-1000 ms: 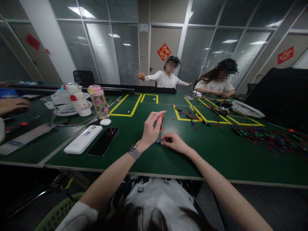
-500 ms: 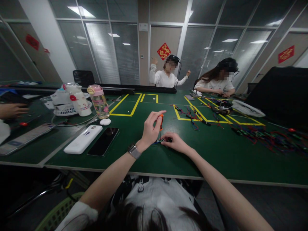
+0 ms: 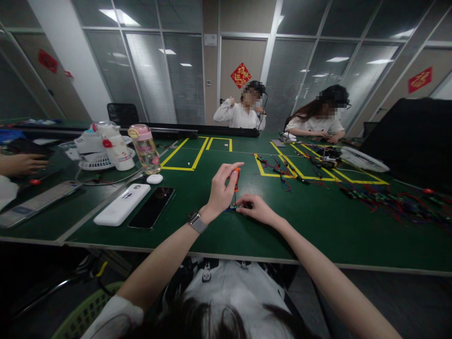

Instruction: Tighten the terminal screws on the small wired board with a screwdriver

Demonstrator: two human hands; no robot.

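Observation:
My left hand [image 3: 223, 187] is closed around the orange handle of a screwdriver [image 3: 237, 181], its shaft pointing straight down. The tip meets a small circuit board with wires [image 3: 233, 207] lying on the green table. My right hand [image 3: 257, 208] rests on the table and pinches the board's right side between thumb and fingers. Most of the board is hidden beneath those fingers, so its shape does not show. A watch is on my left wrist.
Left of my hands lie a black phone [image 3: 151, 208], a white power bank [image 3: 122, 205] and a white earphone case [image 3: 154, 179]. Bottles [image 3: 144, 149] stand behind them. Tangled wired boards [image 3: 395, 202] lie at right, near yellow tape outlines [image 3: 277, 175]. Two people sit opposite; another person's hand [image 3: 24, 164] is at far left.
My hands, the screwdriver and the board look unmoved. Across the table, one person's raised arms have drawn in towards the shoulders. The hand at far left has shifted slightly right.

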